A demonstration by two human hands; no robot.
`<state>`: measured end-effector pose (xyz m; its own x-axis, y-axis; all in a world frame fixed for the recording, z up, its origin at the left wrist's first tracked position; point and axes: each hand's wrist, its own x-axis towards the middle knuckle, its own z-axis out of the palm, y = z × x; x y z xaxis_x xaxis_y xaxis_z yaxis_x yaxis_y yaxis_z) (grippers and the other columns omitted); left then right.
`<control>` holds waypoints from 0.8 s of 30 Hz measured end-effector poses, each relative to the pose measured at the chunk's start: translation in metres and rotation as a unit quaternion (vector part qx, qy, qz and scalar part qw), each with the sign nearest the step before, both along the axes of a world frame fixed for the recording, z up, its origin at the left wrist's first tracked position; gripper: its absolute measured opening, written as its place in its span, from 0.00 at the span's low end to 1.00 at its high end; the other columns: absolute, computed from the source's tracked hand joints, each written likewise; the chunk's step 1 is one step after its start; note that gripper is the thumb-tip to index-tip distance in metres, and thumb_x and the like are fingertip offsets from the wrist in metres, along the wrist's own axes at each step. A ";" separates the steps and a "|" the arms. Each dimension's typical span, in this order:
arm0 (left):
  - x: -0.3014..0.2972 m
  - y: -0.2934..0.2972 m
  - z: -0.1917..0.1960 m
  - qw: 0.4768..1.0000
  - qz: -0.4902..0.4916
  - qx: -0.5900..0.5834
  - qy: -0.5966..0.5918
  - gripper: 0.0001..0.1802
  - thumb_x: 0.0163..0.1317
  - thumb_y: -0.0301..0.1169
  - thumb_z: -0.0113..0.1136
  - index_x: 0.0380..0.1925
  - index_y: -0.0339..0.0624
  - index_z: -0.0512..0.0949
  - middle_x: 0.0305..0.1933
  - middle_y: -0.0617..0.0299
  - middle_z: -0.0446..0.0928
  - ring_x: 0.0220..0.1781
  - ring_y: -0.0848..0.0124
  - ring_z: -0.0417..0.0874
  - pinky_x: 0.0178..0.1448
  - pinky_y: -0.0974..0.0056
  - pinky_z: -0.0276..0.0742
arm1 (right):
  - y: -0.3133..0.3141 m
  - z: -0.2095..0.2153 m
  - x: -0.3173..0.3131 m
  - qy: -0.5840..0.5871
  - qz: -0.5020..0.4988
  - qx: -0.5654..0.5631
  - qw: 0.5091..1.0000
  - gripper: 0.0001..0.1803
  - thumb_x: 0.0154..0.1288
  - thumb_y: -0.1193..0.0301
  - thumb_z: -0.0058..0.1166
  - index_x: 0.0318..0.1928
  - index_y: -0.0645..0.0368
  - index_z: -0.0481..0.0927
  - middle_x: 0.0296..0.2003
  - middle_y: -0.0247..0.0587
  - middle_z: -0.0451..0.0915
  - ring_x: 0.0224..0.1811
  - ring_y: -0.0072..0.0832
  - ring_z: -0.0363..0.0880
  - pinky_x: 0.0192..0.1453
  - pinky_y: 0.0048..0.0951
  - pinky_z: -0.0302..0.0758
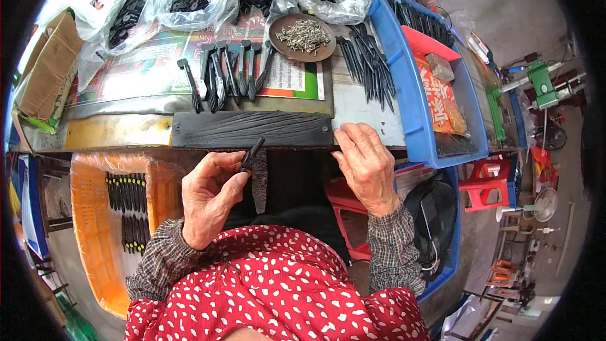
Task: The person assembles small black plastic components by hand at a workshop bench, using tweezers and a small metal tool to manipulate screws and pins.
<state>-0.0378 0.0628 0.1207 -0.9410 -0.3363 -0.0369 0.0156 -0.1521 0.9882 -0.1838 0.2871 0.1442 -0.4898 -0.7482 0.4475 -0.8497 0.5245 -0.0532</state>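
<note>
Cluttered worktable before the person: the left hand pinches 1 slim black piece at the near edge; the right hand, fingers half-curled and parted, is beside that edge. Beyond, 1 brown dish holds small metal pins.

There are two hands, one left hand and one right hand, and just one black piece is held. On the table I count four clear bags, one plate, one black board, one brown box, one red packet and about seven or eight black sticks in the middle bunch (the nails are too many to count!). Around it are one orange basket, two blue bins, two red stools and one fan.
</note>
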 end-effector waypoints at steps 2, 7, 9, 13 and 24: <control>0.000 0.001 0.002 1.000 -0.002 0.005 0.003 0.14 0.63 0.21 0.56 0.49 0.34 0.73 0.37 0.61 0.78 0.26 0.83 0.70 0.25 0.78 0.65 | 0.002 0.000 0.000 -0.001 0.002 0.000 1.000 0.22 0.46 0.76 0.63 0.46 0.66 0.77 0.44 0.44 0.76 0.49 0.40 0.74 0.49 0.36 0.76; -0.001 0.000 0.004 1.000 0.004 -0.008 0.010 0.14 0.63 0.21 0.55 0.49 0.34 0.73 0.36 0.60 0.78 0.25 0.83 0.70 0.24 0.78 0.64 | 0.011 0.008 0.006 0.015 0.003 0.012 1.000 0.18 0.46 0.75 0.64 0.41 0.65 0.78 0.40 0.42 0.77 0.45 0.39 0.75 0.44 0.35 0.76; -0.002 -0.002 0.006 1.000 0.006 -0.011 0.011 0.14 0.63 0.21 0.55 0.50 0.35 0.73 0.36 0.60 0.78 0.25 0.83 0.70 0.24 0.78 0.64 | 0.019 0.012 0.008 -0.010 -0.002 0.008 1.000 0.16 0.46 0.75 0.63 0.39 0.64 0.77 0.38 0.42 0.76 0.43 0.39 0.76 0.43 0.35 0.76; -0.004 -0.004 0.015 1.000 0.007 -0.001 0.010 0.14 0.62 0.20 0.57 0.49 0.34 0.74 0.36 0.63 0.76 0.27 0.84 0.71 0.27 0.78 0.67 | 0.020 0.019 0.001 -0.029 -0.038 -0.031 0.998 0.12 0.49 0.76 0.63 0.35 0.63 0.77 0.34 0.42 0.76 0.38 0.40 0.76 0.40 0.36 0.75; -0.010 -0.029 0.033 0.989 0.078 -0.125 0.033 0.17 0.59 0.16 0.58 0.49 0.34 0.75 0.36 0.68 0.74 0.30 0.85 0.72 0.31 0.79 0.70 | -0.002 -0.004 -0.075 -0.006 -0.188 -0.109 0.976 0.06 0.58 0.76 0.55 0.36 0.63 0.78 0.32 0.47 0.75 0.36 0.45 0.76 0.38 0.41 0.72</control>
